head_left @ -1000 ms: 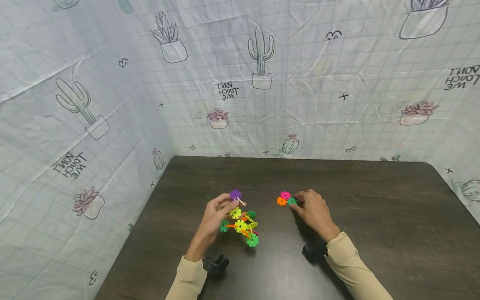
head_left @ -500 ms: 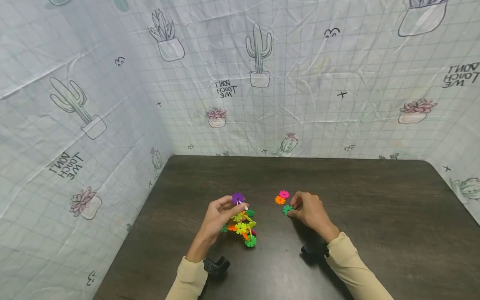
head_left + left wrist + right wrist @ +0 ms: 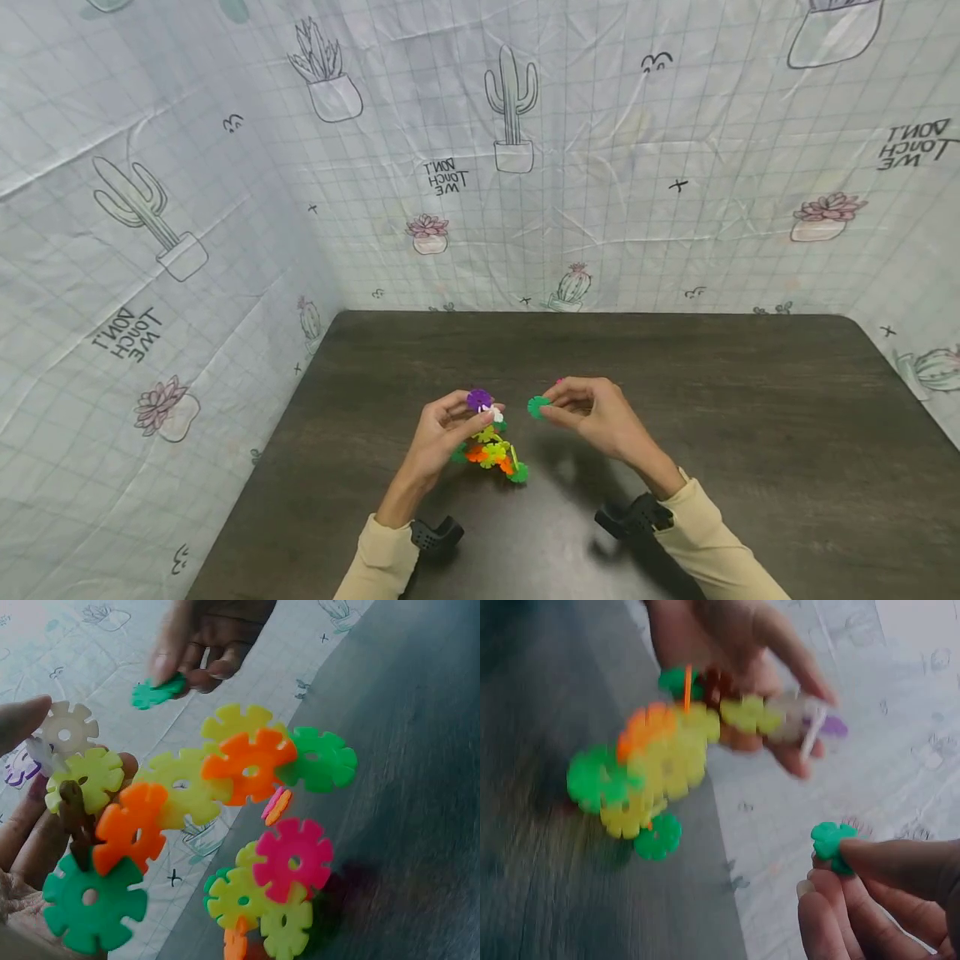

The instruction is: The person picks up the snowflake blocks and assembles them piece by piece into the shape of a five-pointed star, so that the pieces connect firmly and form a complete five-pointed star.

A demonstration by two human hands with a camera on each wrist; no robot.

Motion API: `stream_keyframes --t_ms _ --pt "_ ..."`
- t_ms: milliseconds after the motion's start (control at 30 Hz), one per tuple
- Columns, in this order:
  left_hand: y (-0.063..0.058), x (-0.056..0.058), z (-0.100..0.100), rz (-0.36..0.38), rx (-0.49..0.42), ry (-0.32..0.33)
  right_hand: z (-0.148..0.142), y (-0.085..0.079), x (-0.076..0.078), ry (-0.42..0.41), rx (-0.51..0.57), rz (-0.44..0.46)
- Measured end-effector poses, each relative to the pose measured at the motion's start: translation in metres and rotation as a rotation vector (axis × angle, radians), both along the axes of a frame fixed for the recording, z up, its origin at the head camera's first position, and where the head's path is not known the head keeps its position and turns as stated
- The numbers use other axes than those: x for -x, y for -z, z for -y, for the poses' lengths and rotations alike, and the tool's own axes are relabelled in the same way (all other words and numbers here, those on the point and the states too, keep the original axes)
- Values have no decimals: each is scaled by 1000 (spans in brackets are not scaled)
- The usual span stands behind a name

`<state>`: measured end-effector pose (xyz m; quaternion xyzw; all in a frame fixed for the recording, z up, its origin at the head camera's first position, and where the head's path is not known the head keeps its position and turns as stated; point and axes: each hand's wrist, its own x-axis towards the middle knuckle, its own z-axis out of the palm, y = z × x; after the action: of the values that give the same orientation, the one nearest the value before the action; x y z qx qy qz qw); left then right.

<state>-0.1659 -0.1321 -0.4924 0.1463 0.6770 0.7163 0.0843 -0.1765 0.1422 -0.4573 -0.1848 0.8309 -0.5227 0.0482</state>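
A chain of notched, flower-shaped plastic building discs (image 3: 161, 802) in yellow, orange, green, pink and brown hangs from my left hand (image 3: 438, 437). Its thumb and fingers grip the chain near the top, where a purple disc (image 3: 479, 400) and a whitish disc (image 3: 79, 724) stick up. Part of the chain is hidden behind that hand in the head view. Across from it, raised over the table, my right hand (image 3: 606, 417) pinches a single green disc (image 3: 537, 407) between thumb and fingertips. A small gap separates this green disc from the purple end of the chain.
Beyond the right hand, a loose pink disc (image 3: 560, 381) barely shows on the dark wooden table (image 3: 720, 400); an orange disc (image 3: 282, 808) lies beside it. Printed cloth (image 3: 622, 208) walls the table's back and sides. Each wrist wears a black camera (image 3: 437, 534).
My right hand has picked the green disc up from beside the pink and orange ones and carried it left toward the chain. The left hand has turned the chain slightly, shifting it a little right.
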Motion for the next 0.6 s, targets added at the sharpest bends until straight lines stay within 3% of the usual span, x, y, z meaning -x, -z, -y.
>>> stream_keyframes --t_ms 333,600 --pt "4 0 -9 -54 -62 0 13 -4 -8 -98 80 90" --pt "5 -1 -12 -65 -104 -8 18 -2 -9 -101 162 112"
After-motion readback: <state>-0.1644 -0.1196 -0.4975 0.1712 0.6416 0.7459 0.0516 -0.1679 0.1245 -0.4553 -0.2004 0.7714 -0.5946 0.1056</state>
